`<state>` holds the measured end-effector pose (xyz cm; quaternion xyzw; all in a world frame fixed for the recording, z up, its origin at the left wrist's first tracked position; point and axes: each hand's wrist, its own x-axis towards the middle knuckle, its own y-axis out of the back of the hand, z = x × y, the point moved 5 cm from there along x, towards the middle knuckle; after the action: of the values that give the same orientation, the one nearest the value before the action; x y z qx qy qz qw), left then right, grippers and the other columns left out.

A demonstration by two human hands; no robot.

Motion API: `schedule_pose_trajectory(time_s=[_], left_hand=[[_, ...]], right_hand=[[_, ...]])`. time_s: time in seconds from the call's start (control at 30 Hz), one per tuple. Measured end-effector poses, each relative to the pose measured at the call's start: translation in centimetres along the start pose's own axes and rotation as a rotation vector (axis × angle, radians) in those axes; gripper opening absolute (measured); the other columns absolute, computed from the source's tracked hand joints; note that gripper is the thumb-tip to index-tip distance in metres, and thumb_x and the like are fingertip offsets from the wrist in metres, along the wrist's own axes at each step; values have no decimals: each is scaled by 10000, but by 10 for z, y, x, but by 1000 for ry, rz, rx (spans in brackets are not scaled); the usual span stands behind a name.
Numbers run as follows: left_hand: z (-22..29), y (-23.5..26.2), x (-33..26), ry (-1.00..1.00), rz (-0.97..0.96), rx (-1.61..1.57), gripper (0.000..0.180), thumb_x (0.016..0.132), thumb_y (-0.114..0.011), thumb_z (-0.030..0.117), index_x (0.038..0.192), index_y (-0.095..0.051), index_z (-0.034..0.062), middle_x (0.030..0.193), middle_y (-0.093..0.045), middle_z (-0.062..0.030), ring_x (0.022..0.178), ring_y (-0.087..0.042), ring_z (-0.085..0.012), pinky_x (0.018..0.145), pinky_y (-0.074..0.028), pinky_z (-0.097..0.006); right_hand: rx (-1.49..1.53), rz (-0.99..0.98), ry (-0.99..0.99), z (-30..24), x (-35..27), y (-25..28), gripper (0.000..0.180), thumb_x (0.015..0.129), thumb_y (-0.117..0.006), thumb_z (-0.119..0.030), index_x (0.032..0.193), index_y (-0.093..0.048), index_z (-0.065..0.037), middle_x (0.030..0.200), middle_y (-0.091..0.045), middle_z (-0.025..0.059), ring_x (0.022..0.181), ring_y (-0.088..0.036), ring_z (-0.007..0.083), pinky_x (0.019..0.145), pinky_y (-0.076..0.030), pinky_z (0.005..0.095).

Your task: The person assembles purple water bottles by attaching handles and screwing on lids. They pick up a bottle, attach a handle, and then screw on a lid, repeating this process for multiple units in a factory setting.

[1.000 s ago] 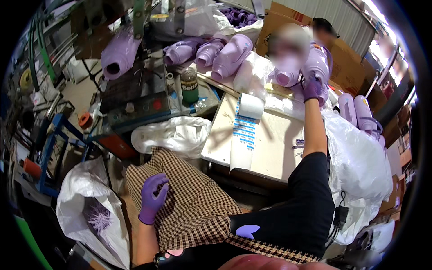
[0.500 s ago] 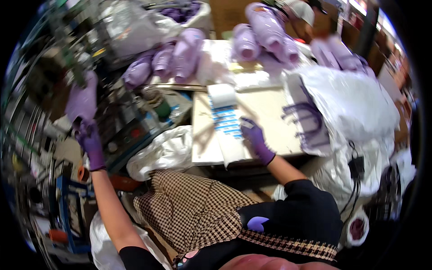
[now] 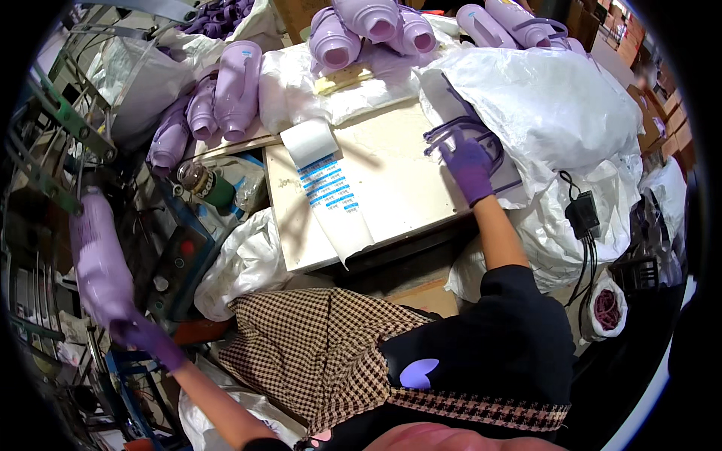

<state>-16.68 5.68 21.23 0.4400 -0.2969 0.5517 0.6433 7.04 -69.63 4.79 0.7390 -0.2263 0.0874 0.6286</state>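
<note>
Lilac bottle shell (image 3: 104,259), far left of the desk (image 3: 391,188), and the left hand (image 3: 147,337) has it gripped at the mouth end! Right hand (image 3: 468,167) has swung from beside the label strip (image 3: 327,184) to the purple straps (image 3: 492,143), grip impossible to tell, leaving open room between strip and straps, down to the desk's front edge.

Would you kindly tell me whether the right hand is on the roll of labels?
No, the right hand is at the purple straps, apart from the label roll.
</note>
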Motion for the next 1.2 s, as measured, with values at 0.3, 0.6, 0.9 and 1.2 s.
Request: schedule_pose_trajectory(time_s=[0.3,0.6,0.9,1.2], left_hand=[[-9,214,-70,616,211,-453,566,1057,-424,407,1500,-447,55,1500,-497,-161,1364,-497,-329,1078,-458,-517],[0,122,-70,324,-551,-643,350,1056,-498,243,1298,-618,21,1257,-626,-81,1155,-589,-190,1061,-432,-315],[6,69,-83,975,-883,-854,409,1048,-512,373,1245,-655,45,1021,-664,-24,962,-632,-140,871,-509,-278],[53,73,-71,801,-736,-709,388,944,-615,269,1264,-639,49,1125,-635,-73,1022,-617,-176,930,-491,-306]], right_hand=[[-43,-179,45,40,41,-26,406,943,-522,-181,1291,-655,-17,1068,-730,198,945,-703,322,846,-527,443],[821,104,495,-37,2,-23,648,773,-443,135,1369,-627,-41,1067,-740,143,924,-704,248,779,-558,406],[1080,147,522,-98,-1,19,888,808,-400,162,1621,-217,-142,933,-638,62,796,-569,121,641,-445,245],[1903,-458,769,-411,-123,97,331,925,-664,-135,1219,-536,-53,775,-481,-15,651,-473,76,643,-463,257]])
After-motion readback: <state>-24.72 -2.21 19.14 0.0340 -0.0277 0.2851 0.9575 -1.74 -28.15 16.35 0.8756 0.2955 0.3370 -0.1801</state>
